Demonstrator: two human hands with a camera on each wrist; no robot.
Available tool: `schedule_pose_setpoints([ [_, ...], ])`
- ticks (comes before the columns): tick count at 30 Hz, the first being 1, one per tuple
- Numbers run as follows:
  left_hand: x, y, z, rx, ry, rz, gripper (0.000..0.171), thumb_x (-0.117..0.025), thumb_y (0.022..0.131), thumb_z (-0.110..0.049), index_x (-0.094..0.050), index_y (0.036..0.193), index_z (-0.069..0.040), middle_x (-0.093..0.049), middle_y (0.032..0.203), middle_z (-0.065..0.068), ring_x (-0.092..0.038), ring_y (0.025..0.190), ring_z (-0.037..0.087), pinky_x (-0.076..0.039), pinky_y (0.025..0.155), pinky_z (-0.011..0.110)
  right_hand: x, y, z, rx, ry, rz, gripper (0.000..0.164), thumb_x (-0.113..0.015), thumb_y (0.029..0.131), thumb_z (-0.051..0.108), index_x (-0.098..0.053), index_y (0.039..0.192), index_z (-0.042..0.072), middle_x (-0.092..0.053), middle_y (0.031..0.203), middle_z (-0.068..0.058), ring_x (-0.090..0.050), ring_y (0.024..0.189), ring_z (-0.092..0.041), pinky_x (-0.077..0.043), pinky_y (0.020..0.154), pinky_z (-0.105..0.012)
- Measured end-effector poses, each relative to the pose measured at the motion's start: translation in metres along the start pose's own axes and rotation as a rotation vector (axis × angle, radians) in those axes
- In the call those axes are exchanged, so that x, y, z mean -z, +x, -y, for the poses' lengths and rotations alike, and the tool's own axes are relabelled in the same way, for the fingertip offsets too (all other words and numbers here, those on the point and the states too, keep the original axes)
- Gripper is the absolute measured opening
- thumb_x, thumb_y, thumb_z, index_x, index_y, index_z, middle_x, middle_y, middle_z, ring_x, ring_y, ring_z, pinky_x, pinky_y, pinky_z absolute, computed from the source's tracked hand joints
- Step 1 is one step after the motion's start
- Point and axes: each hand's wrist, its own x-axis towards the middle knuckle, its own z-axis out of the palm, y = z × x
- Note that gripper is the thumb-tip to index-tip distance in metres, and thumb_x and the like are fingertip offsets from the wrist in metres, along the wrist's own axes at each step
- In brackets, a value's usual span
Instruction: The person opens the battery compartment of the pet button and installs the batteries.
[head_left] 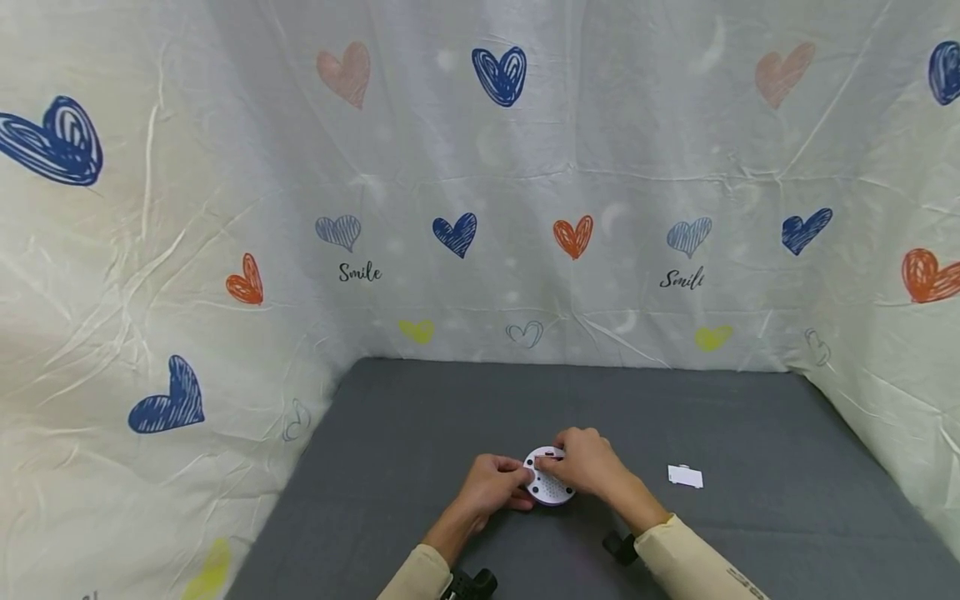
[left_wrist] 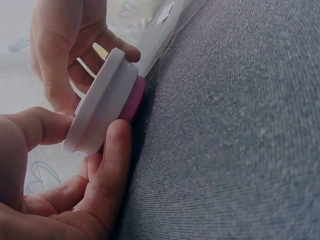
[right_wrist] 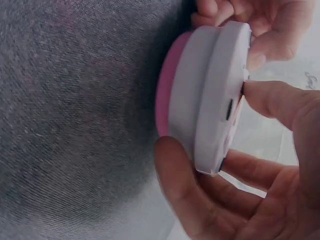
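Note:
A round white device [head_left: 549, 493] with a pink underside [left_wrist: 133, 100] lies on the grey cloth, its flat face up. That face shows small dark pads, a patch of tiny holes and a slot near the far edge. My left hand [head_left: 491, 486] pinches the near left rim, thumb on top and fingers beneath. Across from it, my right hand [head_left: 592, 463] grips the other side. Its thumb [right_wrist: 272, 100] presses on the upper face by a reddish line, while its fingers curl round the rim. Part of the face is hidden under the right hand.
To the right on the grey cloth [head_left: 750, 450] lies a small flat white piece [head_left: 686, 476] with little tabs along its edges. A white curtain [head_left: 495, 167] printed with hearts hangs behind and at both sides of the table.

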Motion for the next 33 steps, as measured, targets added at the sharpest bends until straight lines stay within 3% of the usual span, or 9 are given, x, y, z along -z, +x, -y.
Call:
schedule_pose_setpoints([
  [9, -0.001, 0.001, 0.000, 0.003, 0.013, -0.007, 0.021, -0.071, 0.100, -0.004, -0.074, 0.114, 0.012, -0.078, 0.094, 0.014, -0.078, 0.072, 0.019, -0.071, 0.066, 0.033, 0.000, 0.000, 0.000, -0.044, 0.016, -0.023, 0.028, -0.088, 0.091, 0.036, -0.080, 0.097, 0.010, -0.071, 0.082, -0.003, -0.060, 0.064, -0.015, -0.048, 0.051, -0.027],
  [17, -0.001, 0.001, 0.000, 0.007, -0.007, -0.003, 0.022, -0.071, 0.100, -0.004, -0.073, 0.116, 0.012, -0.077, 0.093, 0.013, -0.077, 0.070, 0.018, -0.071, 0.066, 0.033, 0.004, -0.003, -0.016, 0.039, 0.049, -0.037, 0.024, -0.085, 0.095, 0.033, -0.083, 0.106, 0.011, -0.077, 0.091, -0.001, -0.065, 0.075, -0.012, -0.056, 0.062, -0.032],
  [23, -0.001, 0.001, 0.001, 0.013, -0.011, -0.008, 0.026, -0.072, 0.099, -0.003, -0.071, 0.119, 0.013, -0.077, 0.095, 0.014, -0.077, 0.071, 0.018, -0.071, 0.067, 0.033, 0.026, -0.008, -0.035, 0.072, 0.015, -0.096, 0.016, -0.081, 0.096, 0.021, -0.084, 0.108, 0.011, -0.079, 0.092, 0.003, -0.073, 0.086, -0.015, -0.064, 0.076, -0.042],
  [33, -0.002, 0.002, 0.001, 0.021, -0.001, -0.014, 0.026, -0.072, 0.099, -0.003, -0.071, 0.119, 0.013, -0.078, 0.097, 0.016, -0.077, 0.070, 0.018, -0.071, 0.067, 0.034, 0.071, -0.026, -0.077, 0.111, -0.075, -0.086, 0.024, -0.080, 0.097, 0.012, -0.081, 0.119, 0.002, -0.082, 0.112, -0.011, -0.076, 0.099, -0.028, -0.068, 0.081, -0.047],
])
